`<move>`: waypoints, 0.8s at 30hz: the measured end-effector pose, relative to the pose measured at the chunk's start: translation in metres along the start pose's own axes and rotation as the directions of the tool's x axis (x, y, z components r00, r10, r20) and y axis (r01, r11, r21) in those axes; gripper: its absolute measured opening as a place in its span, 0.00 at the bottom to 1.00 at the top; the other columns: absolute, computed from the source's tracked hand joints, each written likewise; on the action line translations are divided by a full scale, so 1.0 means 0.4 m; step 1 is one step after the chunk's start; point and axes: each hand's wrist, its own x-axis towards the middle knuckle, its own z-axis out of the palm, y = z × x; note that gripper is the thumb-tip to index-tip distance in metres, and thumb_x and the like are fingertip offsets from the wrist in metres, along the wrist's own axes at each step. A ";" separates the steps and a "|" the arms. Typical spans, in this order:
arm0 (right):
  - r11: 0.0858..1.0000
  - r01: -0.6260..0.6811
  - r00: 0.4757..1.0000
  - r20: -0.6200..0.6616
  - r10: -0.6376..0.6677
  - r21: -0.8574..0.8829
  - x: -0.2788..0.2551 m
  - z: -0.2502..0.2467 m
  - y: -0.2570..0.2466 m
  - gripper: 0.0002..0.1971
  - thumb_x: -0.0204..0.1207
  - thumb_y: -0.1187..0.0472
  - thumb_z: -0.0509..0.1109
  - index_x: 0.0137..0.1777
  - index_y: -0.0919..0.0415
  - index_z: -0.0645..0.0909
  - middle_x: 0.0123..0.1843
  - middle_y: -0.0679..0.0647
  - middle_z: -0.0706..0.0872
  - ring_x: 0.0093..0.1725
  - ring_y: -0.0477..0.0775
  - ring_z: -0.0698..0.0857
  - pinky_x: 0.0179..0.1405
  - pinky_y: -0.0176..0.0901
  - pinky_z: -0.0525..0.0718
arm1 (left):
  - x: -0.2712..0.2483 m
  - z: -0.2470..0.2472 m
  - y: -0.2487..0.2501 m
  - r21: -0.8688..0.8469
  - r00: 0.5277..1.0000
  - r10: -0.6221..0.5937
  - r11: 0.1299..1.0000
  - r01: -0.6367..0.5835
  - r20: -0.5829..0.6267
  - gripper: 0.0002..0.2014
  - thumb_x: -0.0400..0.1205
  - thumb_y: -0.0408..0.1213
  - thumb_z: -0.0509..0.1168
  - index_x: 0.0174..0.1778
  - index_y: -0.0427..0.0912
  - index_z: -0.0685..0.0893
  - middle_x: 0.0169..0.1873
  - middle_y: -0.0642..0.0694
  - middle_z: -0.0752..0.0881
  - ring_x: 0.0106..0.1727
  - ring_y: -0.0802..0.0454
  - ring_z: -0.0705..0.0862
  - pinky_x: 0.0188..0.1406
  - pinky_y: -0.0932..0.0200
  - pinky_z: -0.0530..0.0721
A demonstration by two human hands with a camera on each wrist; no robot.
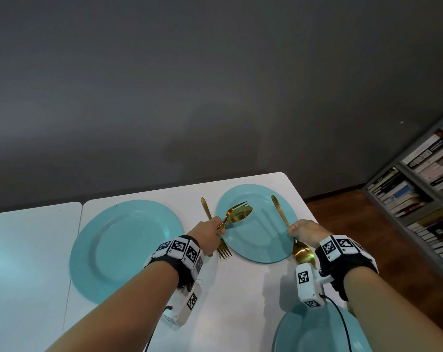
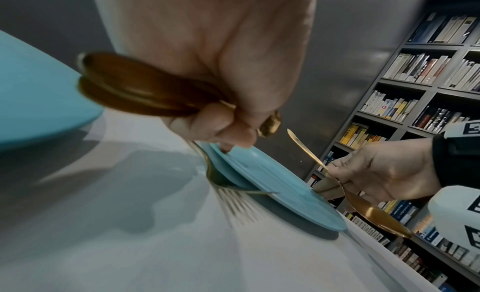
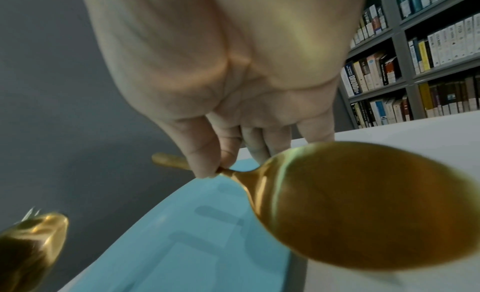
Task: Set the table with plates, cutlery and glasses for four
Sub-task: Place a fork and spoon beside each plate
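Note:
Three teal plates sit on the white table (image 1: 240, 301): a left plate (image 1: 126, 250), a far plate (image 1: 256, 240) and a near plate (image 1: 304, 334). My left hand (image 1: 211, 232) grips a gold spoon and fork bundle (image 1: 238, 213) that sticks out over the far plate's left side. Below that hand a gold fork (image 1: 224, 250) lies on the table left of the far plate, tines toward me; whether the fingers still touch it is unclear. My right hand (image 1: 303, 231) pinches a gold spoon (image 1: 301, 252) by its neck above the far plate's right edge, bowl toward me.
The table's right edge runs just right of the far plate, with wooden floor beyond it. A grey bookshelf (image 1: 423, 199) full of books stands at the right. A dark grey wall lies behind the table. A seam splits the table at the left.

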 end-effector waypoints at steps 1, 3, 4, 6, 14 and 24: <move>1.000 0.005 1.000 -0.029 -0.005 0.009 0.007 -0.011 0.005 0.08 0.80 0.64 0.64 0.54 0.66 0.81 0.59 0.63 0.83 0.58 0.59 0.80 0.59 0.45 0.76 | -0.001 -0.003 0.003 -0.019 1.000 -0.001 1.000 0.001 0.000 0.11 0.82 0.27 0.49 0.47 0.47 0.71 0.46 0.41 0.79 0.32 0.50 0.81 0.26 0.65 0.81; 0.999 -0.019 0.995 -0.094 0.023 0.051 0.032 -0.037 0.014 0.14 0.80 0.64 0.64 0.61 0.70 0.82 0.65 0.65 0.83 0.57 0.59 0.80 0.56 0.43 0.76 | -0.001 -0.011 0.009 -0.060 1.000 0.000 0.998 -0.001 -0.016 0.11 0.82 0.27 0.50 0.47 0.48 0.71 0.47 0.40 0.80 0.29 0.52 0.80 0.24 0.66 0.78; 0.996 -0.059 0.989 -0.135 0.068 0.065 0.044 -0.049 0.019 0.15 0.80 0.62 0.65 0.61 0.70 0.82 0.64 0.65 0.83 0.55 0.59 0.80 0.53 0.43 0.75 | 0.001 -0.016 0.013 -0.082 0.999 0.001 0.997 -0.004 -0.034 0.09 0.82 0.28 0.51 0.47 0.48 0.71 0.47 0.40 0.80 0.28 0.53 0.81 0.23 0.67 0.78; 0.984 -0.162 0.962 -0.212 0.175 0.076 0.067 -0.075 0.036 0.14 0.79 0.58 0.66 0.57 0.68 0.83 0.59 0.63 0.85 0.51 0.61 0.80 0.48 0.43 0.74 | 0.003 -0.027 0.022 -0.135 0.997 -0.005 0.991 -0.005 -0.072 0.08 0.82 0.29 0.53 0.49 0.48 0.71 0.48 0.40 0.80 0.29 0.54 0.81 0.22 0.69 0.76; 0.945 -0.326 0.921 -0.235 0.312 -0.025 0.137 -0.081 0.088 0.11 0.71 0.54 0.71 0.38 0.63 0.84 0.32 0.58 0.84 0.30 0.55 0.82 0.27 0.36 0.75 | 0.024 -0.041 0.052 -0.233 0.994 0.004 0.972 -0.030 -0.112 0.08 0.82 0.30 0.55 0.52 0.49 0.71 0.45 0.45 0.79 0.32 0.55 0.81 0.22 0.70 0.76; 0.943 -0.332 0.910 -0.268 0.315 -0.019 0.216 -0.053 0.046 0.19 0.72 0.47 0.73 0.52 0.62 0.86 0.50 0.58 0.88 0.43 0.58 0.84 0.41 0.39 0.79 | 0.032 -0.037 0.042 -0.287 0.992 0.008 0.957 -0.044 -0.127 0.09 0.82 0.31 0.55 0.55 0.49 0.72 0.38 0.50 0.78 0.30 0.57 0.81 0.18 0.73 0.74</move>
